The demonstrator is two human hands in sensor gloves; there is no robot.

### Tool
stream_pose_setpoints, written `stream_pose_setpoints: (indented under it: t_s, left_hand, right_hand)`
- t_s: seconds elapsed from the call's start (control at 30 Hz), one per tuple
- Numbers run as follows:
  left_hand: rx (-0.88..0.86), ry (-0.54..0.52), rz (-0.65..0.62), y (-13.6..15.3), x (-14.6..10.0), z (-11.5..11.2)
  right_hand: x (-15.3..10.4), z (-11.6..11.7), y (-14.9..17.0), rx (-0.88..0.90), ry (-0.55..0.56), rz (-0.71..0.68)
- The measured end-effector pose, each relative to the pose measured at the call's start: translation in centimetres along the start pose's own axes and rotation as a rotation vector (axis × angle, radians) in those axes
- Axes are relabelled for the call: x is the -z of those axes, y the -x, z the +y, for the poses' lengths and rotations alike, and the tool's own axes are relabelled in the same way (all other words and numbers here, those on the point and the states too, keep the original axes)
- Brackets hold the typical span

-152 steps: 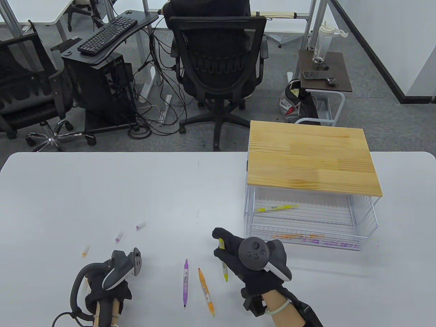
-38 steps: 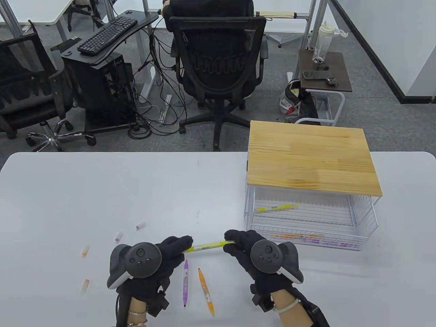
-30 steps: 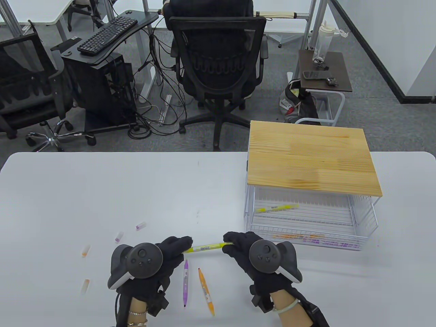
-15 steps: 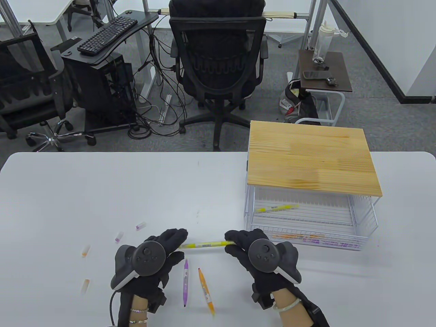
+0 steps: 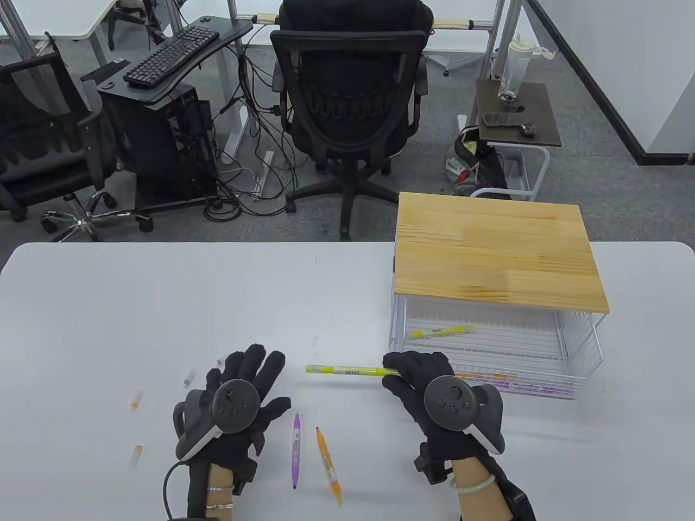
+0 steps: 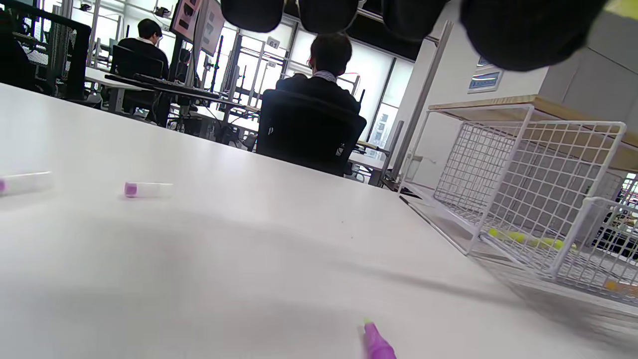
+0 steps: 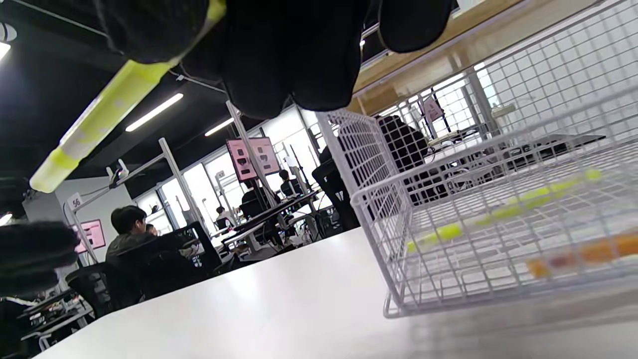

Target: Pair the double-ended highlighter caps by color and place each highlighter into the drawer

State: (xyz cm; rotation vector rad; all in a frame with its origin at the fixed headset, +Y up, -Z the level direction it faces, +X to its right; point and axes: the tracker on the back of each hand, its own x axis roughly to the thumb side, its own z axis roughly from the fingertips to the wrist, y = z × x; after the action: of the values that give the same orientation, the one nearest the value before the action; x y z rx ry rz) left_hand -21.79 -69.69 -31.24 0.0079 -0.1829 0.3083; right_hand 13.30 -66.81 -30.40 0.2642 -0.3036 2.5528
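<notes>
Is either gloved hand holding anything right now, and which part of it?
The right hand pinches the yellow highlighter by its right end, the rest sticking out leftward above the table. The left hand holds nothing; its fingers are spread.

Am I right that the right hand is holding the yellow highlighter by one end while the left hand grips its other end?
Not quite. The right hand does hold the yellow highlighter by one end, but the left hand grips nothing: its fingers are spread flat, apart from the highlighter's free end. The table view shows it.
</notes>
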Motion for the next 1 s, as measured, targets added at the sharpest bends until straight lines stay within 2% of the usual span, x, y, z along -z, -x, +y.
stream_pose_setpoints:
  t_s: [0.17, 0.33, 0.53, 0.77, 1.0]
  left_hand:
    - [0.052, 0.017, 0.07, 0.9, 0.3, -0.5]
    - [0.096, 0.093, 0.134, 1.8, 0.7, -1.2]
    - [0.052, 0.094, 0.136, 2.4, 0.7, -1.1]
    - [0.035, 0.091, 0.141, 2.7, 0.6, -0.9]
    - [0.026, 0.084, 0.135, 2.7, 0.4, -0.7]
  right_hand:
    - [-0.6, -3.0, 1.6, 0.066, 0.089, 0.032]
    - [-1.6, -5.9, 3.9, 0.116, 0.211, 0.1]
    - [-1.8, -7.2, 7.8, 0.137, 0.199, 0.224]
    - [-1.4, -6.5, 10.3, 0.039, 0.189, 0.368]
    - [0.1, -2.9, 10.2, -0.142, 0.153, 0.437]
